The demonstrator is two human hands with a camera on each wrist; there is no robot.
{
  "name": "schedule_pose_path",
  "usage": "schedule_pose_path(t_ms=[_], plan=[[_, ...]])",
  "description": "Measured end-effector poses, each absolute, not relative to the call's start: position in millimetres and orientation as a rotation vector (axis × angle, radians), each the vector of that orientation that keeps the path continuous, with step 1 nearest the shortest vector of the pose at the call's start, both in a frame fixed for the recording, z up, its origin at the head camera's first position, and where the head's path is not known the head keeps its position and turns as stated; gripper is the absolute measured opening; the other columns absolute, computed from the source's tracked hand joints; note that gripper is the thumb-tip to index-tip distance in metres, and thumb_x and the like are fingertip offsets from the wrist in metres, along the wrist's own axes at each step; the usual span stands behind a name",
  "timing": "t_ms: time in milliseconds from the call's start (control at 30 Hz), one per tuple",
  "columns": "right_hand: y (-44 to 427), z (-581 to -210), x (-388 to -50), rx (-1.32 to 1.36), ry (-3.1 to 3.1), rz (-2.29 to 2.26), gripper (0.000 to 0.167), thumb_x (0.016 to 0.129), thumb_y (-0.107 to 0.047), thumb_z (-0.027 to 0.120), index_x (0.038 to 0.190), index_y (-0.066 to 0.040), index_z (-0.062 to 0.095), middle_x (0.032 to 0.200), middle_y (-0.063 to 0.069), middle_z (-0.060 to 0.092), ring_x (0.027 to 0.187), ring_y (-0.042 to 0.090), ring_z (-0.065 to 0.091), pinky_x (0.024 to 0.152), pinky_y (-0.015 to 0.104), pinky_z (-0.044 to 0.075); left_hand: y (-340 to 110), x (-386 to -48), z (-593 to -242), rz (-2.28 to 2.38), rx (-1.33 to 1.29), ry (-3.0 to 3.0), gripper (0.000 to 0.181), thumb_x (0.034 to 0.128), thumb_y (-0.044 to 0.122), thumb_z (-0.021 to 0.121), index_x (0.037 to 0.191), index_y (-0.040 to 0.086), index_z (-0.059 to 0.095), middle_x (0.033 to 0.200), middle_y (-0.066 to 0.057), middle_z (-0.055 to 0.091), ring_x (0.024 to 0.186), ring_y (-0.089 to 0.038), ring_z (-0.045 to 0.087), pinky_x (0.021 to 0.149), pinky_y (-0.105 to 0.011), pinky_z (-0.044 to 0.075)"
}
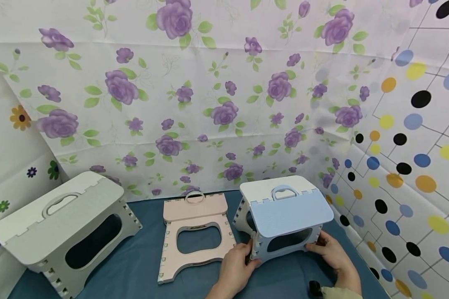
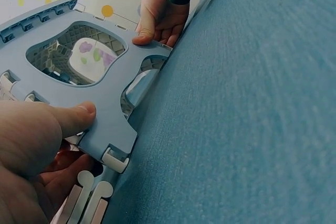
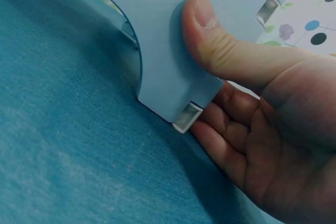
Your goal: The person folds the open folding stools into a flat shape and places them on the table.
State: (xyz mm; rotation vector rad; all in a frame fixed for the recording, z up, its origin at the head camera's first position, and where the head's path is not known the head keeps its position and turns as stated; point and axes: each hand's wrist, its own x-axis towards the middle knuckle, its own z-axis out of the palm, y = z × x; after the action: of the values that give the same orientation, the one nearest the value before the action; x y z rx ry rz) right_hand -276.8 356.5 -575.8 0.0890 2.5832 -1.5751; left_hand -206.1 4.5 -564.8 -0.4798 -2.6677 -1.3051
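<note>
- Blue-and-white folding stool (image 1: 292, 211) is being held upright, unfolded, on the surface (image 1: 292, 278), just right of a pink stool (image 1: 196, 211).
- It's being pinched low at both ends by left grip (image 1: 237, 265) and right grip (image 1: 334, 253), fingers curled behind.
- Probably just being steadied; next move likely calls for even handling, both sides.
- No containers being spotted, btw.

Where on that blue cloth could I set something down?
Blue cloth lies bare between the grey stool and pink stool, and in front of the latter. It is tight between the pink stool and blue stool, where the left hand sits; the right hand crowds the blue stool's right side.
</note>
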Motion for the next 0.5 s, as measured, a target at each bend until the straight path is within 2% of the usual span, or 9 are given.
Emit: schedule_pose_path(t_ms=[233, 500], plan=[[358.6, -576.0, -276.4, 0.038, 2.559, -1.591, 0.068, 0.094, -0.016, 0.086, 0.151, 0.005, 0.054, 0.130, 0.016, 0.069, 0.106, 0.021, 0.064, 0.085, 0.032, 0.055, 5.1, -206.0, -564.2, -1.299, -0.489, -2.671, 0.060, 0.0921, 0.029, 0.087, 0.143, 0.005, 0.068, 0.108, -0.003, 0.072, 0.091, -0.012, 0.068, 0.070, -0.029, 0.054], [361.2, -574.0, -276.7, 0.068, 2.556, -1.538, 0.069, 0.096, -0.021, 0.085, 0.153, 0.004, 0.053, 0.134, 0.015, 0.069, 0.110, 0.020, 0.064, 0.088, 0.033, 0.054, 5.4, -205.9, -563.6, -1.286, -0.489, -2.684, 0.060, 0.0931, 0.030, 0.086, 0.144, 0.004, 0.068, 0.109, -0.004, 0.072, 0.093, -0.014, 0.070, 0.073, -0.031, 0.055]])
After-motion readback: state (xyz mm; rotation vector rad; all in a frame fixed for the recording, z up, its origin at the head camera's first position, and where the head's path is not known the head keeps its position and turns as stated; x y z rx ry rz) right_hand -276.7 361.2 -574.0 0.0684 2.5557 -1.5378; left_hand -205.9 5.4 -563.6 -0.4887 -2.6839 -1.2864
